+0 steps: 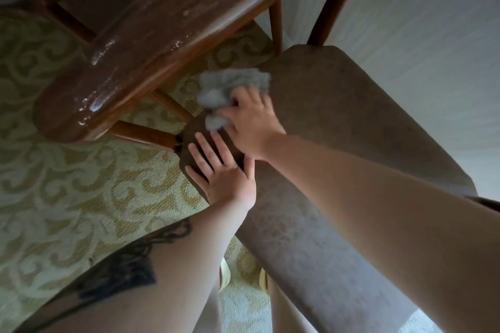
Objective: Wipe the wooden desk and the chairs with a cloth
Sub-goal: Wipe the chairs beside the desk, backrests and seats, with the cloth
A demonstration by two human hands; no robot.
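We are looking down on a wooden chair, and its brown padded seat point(338, 127) is serving as our landmark for everything else. Our right hand point(250, 123) is reaching across the seat toward its far-left corner, its fingers clenched around a crumpled grey cloth point(232, 89), and it is pressing that cloth against the seat's edge; the cloth is bunching out past the knuckles and partly overhanging the seat, blurred in the frame. Our left hand point(226, 173) is lying flat on the seat just nearer to us than the right hand, palm down, fingers released and spread, gripping nothing, with the thumb almost touching the right wrist. Beyond the seat's far-left corner, the chair's dark backrest rail point(151, 32) is running diagonally, its varnish scuffed and chipped pale in spots. Slim reddish spindles point(146, 134) are joining that rail to the seat's corner and far edge. To the left of the seat and below it, a carpet point(67, 170) with a cream and gold scroll pattern is covering the floor. To the right of the seat, a pale surface is showing, too blurred for us to identify.
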